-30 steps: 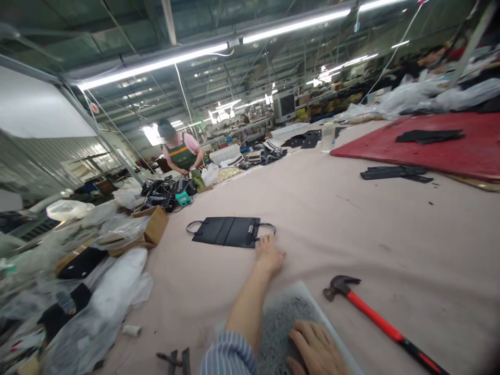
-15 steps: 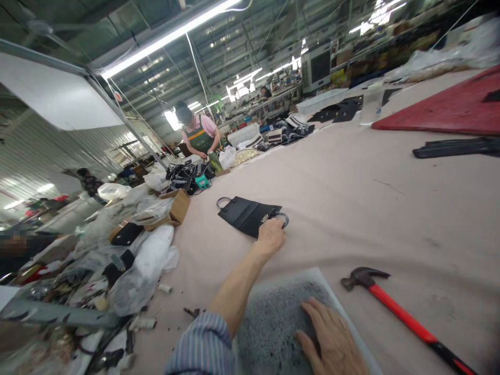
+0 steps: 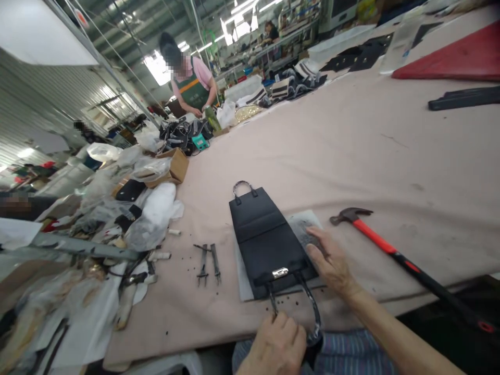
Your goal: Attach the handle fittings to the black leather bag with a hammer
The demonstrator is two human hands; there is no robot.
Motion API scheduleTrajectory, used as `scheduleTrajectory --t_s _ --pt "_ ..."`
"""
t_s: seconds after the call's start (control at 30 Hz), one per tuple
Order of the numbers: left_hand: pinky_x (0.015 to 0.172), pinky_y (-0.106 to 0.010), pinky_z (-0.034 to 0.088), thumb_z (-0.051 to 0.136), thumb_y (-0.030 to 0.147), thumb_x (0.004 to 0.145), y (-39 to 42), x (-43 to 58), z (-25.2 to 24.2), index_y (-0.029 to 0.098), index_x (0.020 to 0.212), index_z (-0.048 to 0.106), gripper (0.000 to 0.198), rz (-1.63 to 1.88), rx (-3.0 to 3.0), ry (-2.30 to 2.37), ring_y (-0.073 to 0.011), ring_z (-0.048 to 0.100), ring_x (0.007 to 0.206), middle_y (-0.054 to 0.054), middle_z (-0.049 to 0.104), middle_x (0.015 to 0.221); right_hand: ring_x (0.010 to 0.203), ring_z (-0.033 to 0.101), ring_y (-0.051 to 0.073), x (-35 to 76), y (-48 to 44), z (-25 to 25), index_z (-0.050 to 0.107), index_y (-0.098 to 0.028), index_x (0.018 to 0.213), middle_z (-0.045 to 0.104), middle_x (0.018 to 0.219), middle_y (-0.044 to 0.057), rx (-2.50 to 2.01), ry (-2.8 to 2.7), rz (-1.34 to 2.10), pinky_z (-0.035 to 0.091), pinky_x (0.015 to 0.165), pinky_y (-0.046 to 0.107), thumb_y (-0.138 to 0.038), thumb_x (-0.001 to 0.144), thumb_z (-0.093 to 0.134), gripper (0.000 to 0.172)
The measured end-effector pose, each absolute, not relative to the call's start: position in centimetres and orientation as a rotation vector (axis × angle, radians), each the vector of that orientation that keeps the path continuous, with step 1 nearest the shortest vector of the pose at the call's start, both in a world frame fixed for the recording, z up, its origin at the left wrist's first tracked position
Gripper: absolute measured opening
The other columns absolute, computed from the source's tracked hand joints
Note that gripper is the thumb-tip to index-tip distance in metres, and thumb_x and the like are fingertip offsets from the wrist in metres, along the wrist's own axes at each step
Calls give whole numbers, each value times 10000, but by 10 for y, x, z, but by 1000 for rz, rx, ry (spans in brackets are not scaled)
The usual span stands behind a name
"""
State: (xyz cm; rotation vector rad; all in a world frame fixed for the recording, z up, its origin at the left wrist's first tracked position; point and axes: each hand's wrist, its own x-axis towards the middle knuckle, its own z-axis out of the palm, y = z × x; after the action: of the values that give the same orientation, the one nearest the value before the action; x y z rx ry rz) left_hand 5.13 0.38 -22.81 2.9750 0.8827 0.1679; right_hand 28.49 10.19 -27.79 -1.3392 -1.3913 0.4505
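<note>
A black bag panel [image 3: 260,229] with a handle at each end and a silver clasp [image 3: 280,272] lies flat over a grey slab [image 3: 245,284] near the table's front edge. My left hand [image 3: 279,338] is closed on the near handle [image 3: 313,307], at its left side. My right hand [image 3: 328,255] has its fingers spread at the panel's right edge, over the slab, holding nothing. Right of that hand rests a claw hammer [image 3: 375,234] with a red and black grip. Two metal tools [image 3: 209,263] lie left of the slab.
Plastic bags [image 3: 156,208], a cardboard box [image 3: 178,165] and scraps crowd the left side. A red board [image 3: 457,57] and black strips [image 3: 464,98] lie at the right back. A person [image 3: 191,83] works across the table. Small black bits dot the cloth [image 3: 187,317].
My left hand has drawn the black panel toward me, onto the slab, by its near handle. The view has tilted lower, showing the table's front edge and the two metal tools.
</note>
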Motion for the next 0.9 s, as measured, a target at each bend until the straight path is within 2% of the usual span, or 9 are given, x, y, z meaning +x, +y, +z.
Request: scheduleTrajectory --t_s 0.07,0.17,0.23,0.37,0.5,0.73,0.8,0.9 --pt "752 -388 490 578 168 921 -11 53 -235 153 996 577 77 146 2969 930 -235 574 805 -53 604 847 1226 599 302 285 104 -276 653 -214 1204 663 1287 126 -1343 -1543 418 436 1104 540 -445 977 563 336" --pt "799 -385 486 555 126 935 -14 52 -227 162 970 561 51 52 2890 965 -228 566 842 -54 600 897 1235 593 304 287 104 -273 684 -226 1142 678 1279 103 -1335 -1818 411 370 1136 579 -431 956 585 293" --pt "786 -381 478 539 108 943 -12 48 -216 169 958 550 63 26 2858 968 -227 556 848 -52 593 908 1294 553 316 288 104 -271 687 -234 1161 651 1342 94 -1326 -1979 426 316 1162 607 -430 938 602 308" --pt "764 -382 477 544 124 954 -8 42 -201 165 987 554 54 -28 2828 940 -237 544 881 -54 594 945 1375 480 339 290 100 -265 656 -235 1277 574 1453 103 -1286 -2167 439 263 1190 624 -489 901 647 453" --pt "814 -387 485 533 132 972 -9 40 -205 160 982 566 44 -60 2798 947 -238 548 904 -59 606 957 1385 467 358 289 100 -262 642 -240 1301 556 1470 116 -1270 -2224 438 277 1190 622 -538 883 675 515" --pt "935 -427 503 565 120 933 -10 38 -216 155 983 594 67 7 2695 1019 -250 584 962 -70 631 972 1368 491 363 290 102 -269 624 -265 1295 575 1452 99 -1265 -2225 378 328 1160 637 -536 919 641 464" --pt "1000 -437 497 591 159 934 -10 35 -212 153 1021 607 89 96 2653 997 -262 595 1060 -84 646 1037 1359 501 369 291 103 -273 622 -276 1300 579 1449 92 -1254 -2226 373 339 1147 646 -558 924 630 471" --pt "1029 -382 509 623 258 944 -4 22 -205 165 1111 618 191 348 2523 932 -263 575 1218 -115 640 1225 1347 511 382 294 105 -280 631 -288 1297 590 1438 90 -1236 -2212 358 346 1134 655 -609 919 618 496"
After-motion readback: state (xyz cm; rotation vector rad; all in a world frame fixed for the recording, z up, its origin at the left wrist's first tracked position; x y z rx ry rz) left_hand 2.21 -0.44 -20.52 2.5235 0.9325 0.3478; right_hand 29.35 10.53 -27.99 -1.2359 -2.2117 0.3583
